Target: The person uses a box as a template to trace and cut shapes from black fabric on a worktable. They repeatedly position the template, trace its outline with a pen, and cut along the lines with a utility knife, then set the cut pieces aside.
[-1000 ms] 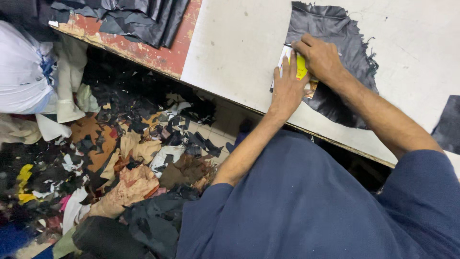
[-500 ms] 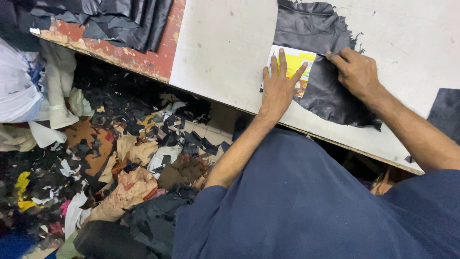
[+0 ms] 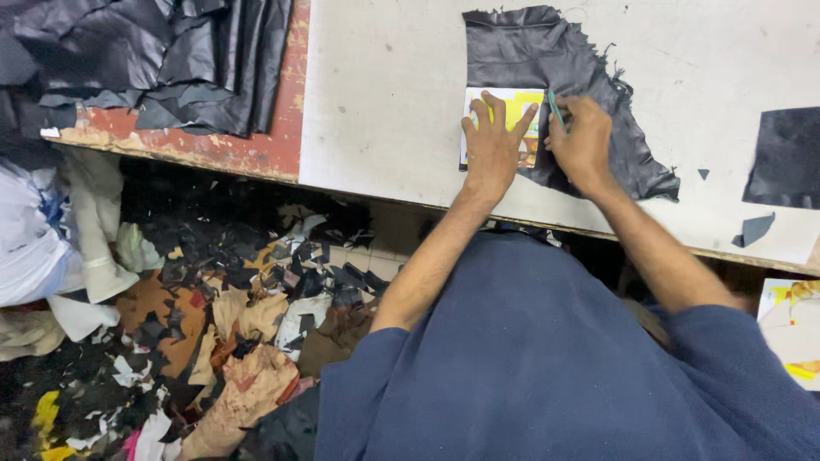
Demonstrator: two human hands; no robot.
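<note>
— Leather piece [image 3: 547, 60], black and ragged along its right edge, lies flat on the pale worktable [image 3: 384, 102], near the front edge and just ahead of the person. See the card on it?

— Yes. A small white and yellow card [image 3: 512, 107] sits on the lower left part of the leather, its left edge about level with the leather's left edge. The left hand [image 3: 493, 149] lies on top of it.

— How is that hand set?

— Flat and spread, palm down, fingers fanned wide and pointing away from the body. It grips nothing; it presses the card against the leather.

— And the other one?

— The right hand [image 3: 583, 141] is just beside the left, at the card's right edge, resting on the leather. Its fingers are curled in close around a thin teal pen-like tool [image 3: 555, 109], whose upper end sticks out above the knuckles. The tip is hidden by the fingers, so I cannot tell whether it touches the leather or the card.

— Do the hands touch?

— Very close at the fingertips; I cannot tell whether they meet.

— What else is on the table?

— A dark rectangular cut piece [image 3: 781, 158] far to the right, well apart from the hands, and a smaller dark scrap [image 3: 753, 229] below it. At the far left, a stack of black leather sheets [image 3: 171, 60] lies over the worn red end of the bench.

— Below the table?

— A heap of offcuts [image 3: 239, 316] in black, tan and white covers the floor to the person's left.
</note>
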